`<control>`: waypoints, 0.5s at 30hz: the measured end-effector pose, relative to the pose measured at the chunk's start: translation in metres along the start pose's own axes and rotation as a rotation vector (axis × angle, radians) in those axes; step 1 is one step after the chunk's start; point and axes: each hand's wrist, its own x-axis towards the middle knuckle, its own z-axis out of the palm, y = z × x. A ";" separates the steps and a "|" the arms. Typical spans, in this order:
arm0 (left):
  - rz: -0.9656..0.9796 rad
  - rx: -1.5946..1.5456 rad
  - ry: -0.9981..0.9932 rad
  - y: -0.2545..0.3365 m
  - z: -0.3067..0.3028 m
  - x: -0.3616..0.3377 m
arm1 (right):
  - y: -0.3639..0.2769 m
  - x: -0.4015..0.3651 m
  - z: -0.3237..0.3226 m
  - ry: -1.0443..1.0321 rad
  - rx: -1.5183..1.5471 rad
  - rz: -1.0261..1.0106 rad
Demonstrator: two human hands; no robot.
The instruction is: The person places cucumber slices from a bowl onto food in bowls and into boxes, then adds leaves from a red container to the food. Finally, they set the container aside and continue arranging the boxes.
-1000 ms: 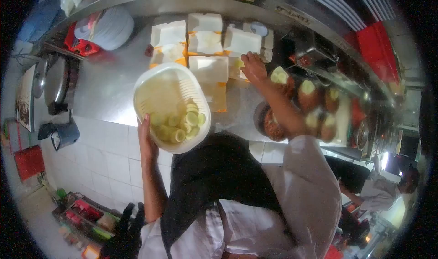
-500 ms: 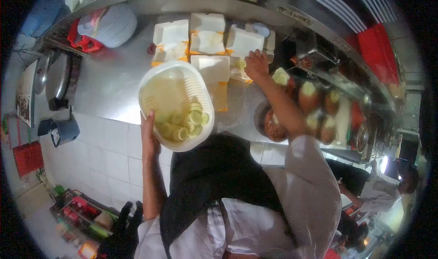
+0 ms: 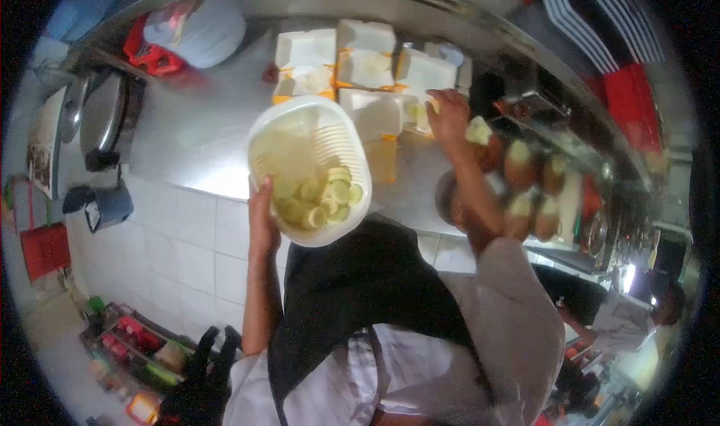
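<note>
Many pale green slices (image 3: pixel 339 193) lie in a white tub (image 3: pixel 343 147), its rim clamped between the left hand's (image 3: pixel 262 214) thumb and fingers. Over an open box (image 3: pixel 425 70) on the worktop (image 3: pixel 191 130) hangs the right hand (image 3: pixel 451 118); whether its fingers touch one another, I cannot tell.

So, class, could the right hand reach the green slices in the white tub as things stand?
Probably yes: the right hand is near, at an open box; the left hand holds the left edge of the white tub, leaving the slices uncovered.
</note>
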 end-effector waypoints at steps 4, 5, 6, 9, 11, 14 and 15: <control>0.021 0.043 0.014 0.007 -0.003 0.011 | -0.131 -0.036 -0.083 -0.125 0.708 0.212; 0.009 0.058 0.003 0.006 -0.008 0.015 | -0.160 -0.045 -0.093 -0.209 0.671 -0.025; 0.026 0.053 -0.021 0.005 -0.012 0.019 | -0.184 -0.053 -0.095 -0.288 0.623 -0.255; -0.009 0.016 -0.092 0.015 -0.014 0.024 | -0.215 -0.083 -0.045 -0.131 0.502 -0.404; 0.101 0.204 -0.098 0.025 -0.010 0.025 | -0.220 -0.089 -0.026 -0.357 0.361 -0.456; 0.017 0.194 -0.098 0.032 -0.026 0.024 | -0.240 -0.081 -0.039 -0.527 0.238 -0.429; 0.001 0.130 -0.110 0.026 -0.040 0.030 | -0.246 -0.080 -0.041 -0.523 0.230 -0.408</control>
